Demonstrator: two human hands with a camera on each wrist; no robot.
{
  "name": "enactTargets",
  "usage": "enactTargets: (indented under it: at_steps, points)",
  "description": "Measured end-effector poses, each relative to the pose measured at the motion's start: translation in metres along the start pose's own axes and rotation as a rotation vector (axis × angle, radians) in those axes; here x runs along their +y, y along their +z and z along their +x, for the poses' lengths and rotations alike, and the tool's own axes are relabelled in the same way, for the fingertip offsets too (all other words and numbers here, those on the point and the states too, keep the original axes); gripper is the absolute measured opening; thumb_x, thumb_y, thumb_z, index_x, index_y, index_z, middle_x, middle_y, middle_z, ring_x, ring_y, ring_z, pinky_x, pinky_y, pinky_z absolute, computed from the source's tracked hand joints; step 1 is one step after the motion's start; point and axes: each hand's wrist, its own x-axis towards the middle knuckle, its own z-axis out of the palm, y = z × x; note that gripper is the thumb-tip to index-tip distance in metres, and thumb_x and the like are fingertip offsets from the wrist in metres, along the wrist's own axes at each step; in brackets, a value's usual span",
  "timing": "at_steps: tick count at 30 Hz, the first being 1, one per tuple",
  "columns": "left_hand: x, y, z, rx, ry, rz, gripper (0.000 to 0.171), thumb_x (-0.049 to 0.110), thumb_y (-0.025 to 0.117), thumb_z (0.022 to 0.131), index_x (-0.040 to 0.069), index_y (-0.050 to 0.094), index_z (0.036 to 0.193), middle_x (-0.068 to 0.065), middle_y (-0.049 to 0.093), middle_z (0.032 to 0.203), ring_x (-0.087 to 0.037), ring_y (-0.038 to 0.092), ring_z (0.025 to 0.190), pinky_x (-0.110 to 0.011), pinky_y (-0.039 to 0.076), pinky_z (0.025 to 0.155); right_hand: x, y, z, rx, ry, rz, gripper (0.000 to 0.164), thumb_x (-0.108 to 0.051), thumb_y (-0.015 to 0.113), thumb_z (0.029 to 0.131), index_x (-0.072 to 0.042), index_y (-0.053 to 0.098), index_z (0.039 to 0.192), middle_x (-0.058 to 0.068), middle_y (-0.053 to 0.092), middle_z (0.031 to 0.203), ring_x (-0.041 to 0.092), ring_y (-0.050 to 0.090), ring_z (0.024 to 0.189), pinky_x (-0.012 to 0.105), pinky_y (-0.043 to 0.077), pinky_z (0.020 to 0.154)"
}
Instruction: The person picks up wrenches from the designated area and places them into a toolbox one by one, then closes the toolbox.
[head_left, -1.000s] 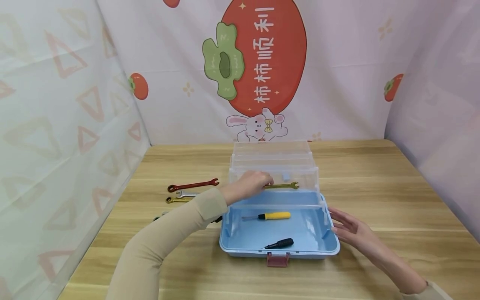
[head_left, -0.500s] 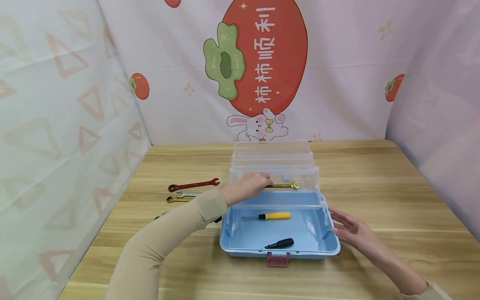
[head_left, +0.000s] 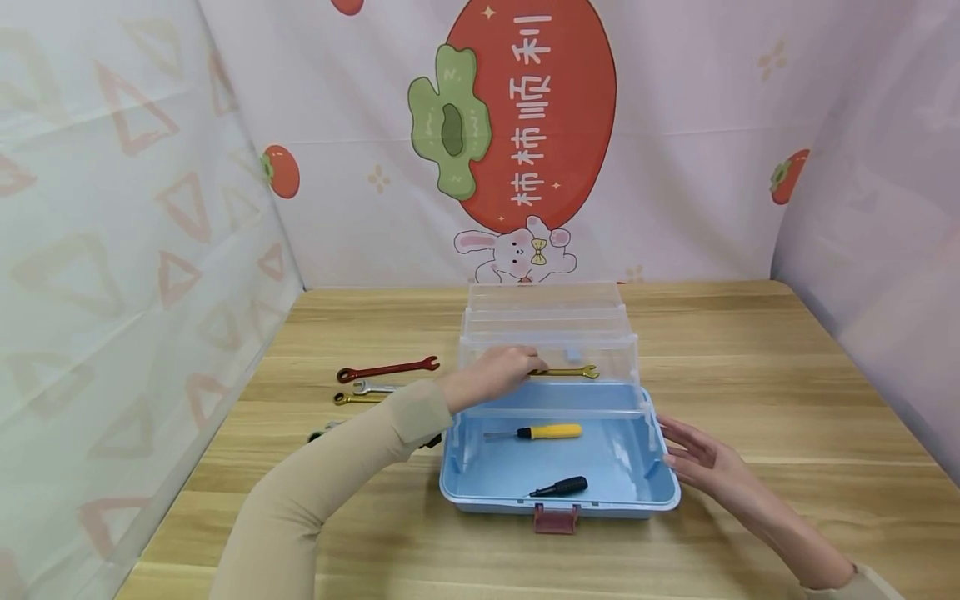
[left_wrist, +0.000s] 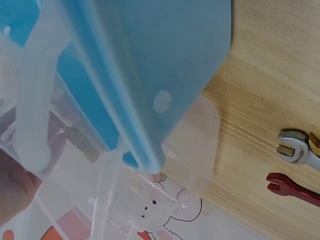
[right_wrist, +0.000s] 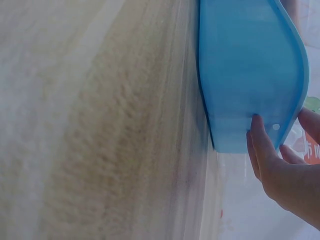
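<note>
In the head view my left hand [head_left: 498, 372] reaches over the clear plastic tray of an open blue toolbox [head_left: 558, 506]. Its fingertips pinch the left end of a gold wrench [head_left: 573, 372], which lies level with its open jaw to the right. Through the cloudy plastic, the left wrist view shows the wrench [left_wrist: 82, 144] just past the fingers. My right hand [head_left: 705, 458] rests against the toolbox's right side, fingers nearly straight; in the right wrist view the fingertips touch the blue wall [right_wrist: 250, 75]. Inside the box lie a yellow screwdriver [head_left: 553, 432] and a black screwdriver [head_left: 566, 487].
On the wooden table, left of the box, lie a red wrench [head_left: 386, 369], a silver wrench [head_left: 371, 387] and another gold wrench [head_left: 356, 399]. My left sleeve hides part of other tools there. The raised clear lid [head_left: 543, 296] stands behind, before a printed cloth.
The gold wrench and my left hand stay at nearly the same spot over the tray, with only a slight shift of the fingers. My right hand keeps its place.
</note>
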Motion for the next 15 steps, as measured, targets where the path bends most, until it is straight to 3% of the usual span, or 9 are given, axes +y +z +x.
enactTargets:
  at_steps: [7, 15]
  points:
    - [-0.004, -0.005, -0.014, 0.052, 0.011, -0.085, 0.026, 0.008, 0.06, 0.083, 0.007, 0.061, 0.108, -0.005, 0.062, 0.101, -0.014, 0.059, 0.09, -0.021, 0.046, 0.075, 0.001, 0.0, 0.001, 0.012, -0.014, -0.016, 0.061, -0.014, 0.051, 0.09, 0.004, 0.018, 0.138, 0.033, 0.02, 0.136, -0.008, 0.049, 0.099, 0.02, 0.045, 0.079]
    - [-0.01, -0.018, -0.04, 0.106, -0.029, -0.222, 0.029, 0.008, 0.059, 0.084, 0.004, 0.059, 0.112, -0.008, 0.06, 0.105, -0.019, 0.058, 0.091, -0.026, 0.048, 0.074, 0.001, 0.0, 0.001, 0.006, -0.013, -0.003, 0.062, -0.015, 0.052, 0.089, 0.004, 0.017, 0.138, 0.032, 0.02, 0.137, -0.007, 0.049, 0.1, 0.021, 0.045, 0.079]
